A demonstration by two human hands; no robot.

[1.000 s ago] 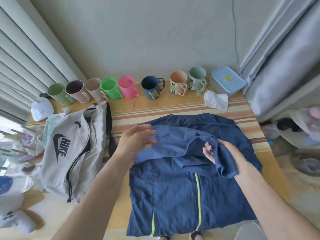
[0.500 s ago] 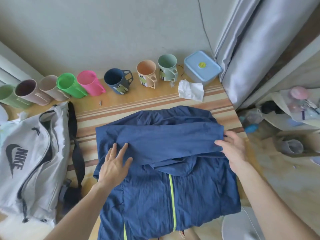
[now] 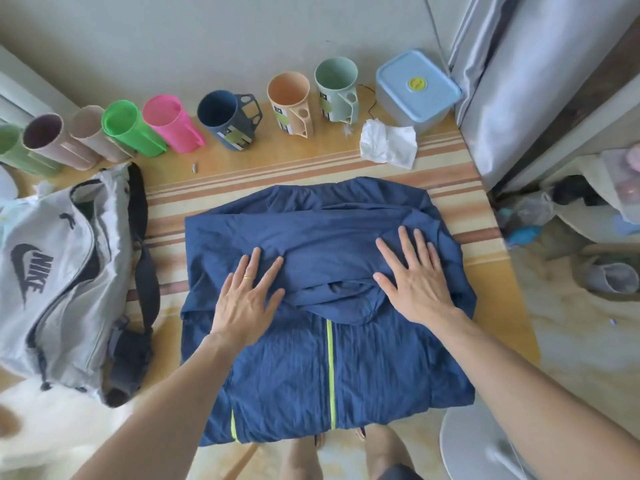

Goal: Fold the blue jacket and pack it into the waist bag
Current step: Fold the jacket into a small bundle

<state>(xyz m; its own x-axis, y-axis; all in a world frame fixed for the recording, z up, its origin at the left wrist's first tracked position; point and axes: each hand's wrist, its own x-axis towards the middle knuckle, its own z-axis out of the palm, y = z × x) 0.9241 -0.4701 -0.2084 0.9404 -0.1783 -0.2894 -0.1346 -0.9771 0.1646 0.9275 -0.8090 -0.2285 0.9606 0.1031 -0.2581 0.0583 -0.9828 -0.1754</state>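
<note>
The blue jacket point(image 3: 311, 358) with a neon-yellow zip lies flat on the striped table point(image 3: 277, 161), its sleeves folded across the chest. My left hand point(image 3: 247, 299) rests palm down on the folded sleeve at the jacket's left, fingers spread, a ring on one finger. On the right side of the sleeve my right hand point(image 3: 414, 278) presses flat in the same way. The grey Nike waist bag point(image 3: 52, 278) lies to the left of the jacket, its zip open and its dark strap point(image 3: 143, 258) beside the jacket's edge.
Several coloured mugs point(image 3: 225, 116) stand in a row along the wall. A blue lidded box point(image 3: 417, 88) and a crumpled white tissue point(image 3: 388, 143) sit at the back right. A curtain point(image 3: 519, 81) hangs to the right, with clutter on the floor beyond the table edge.
The sleeve was held up, then laid across the chest. My right hand let go of the cuff and both hands now press flat on the sleeve. The view shifted right.
</note>
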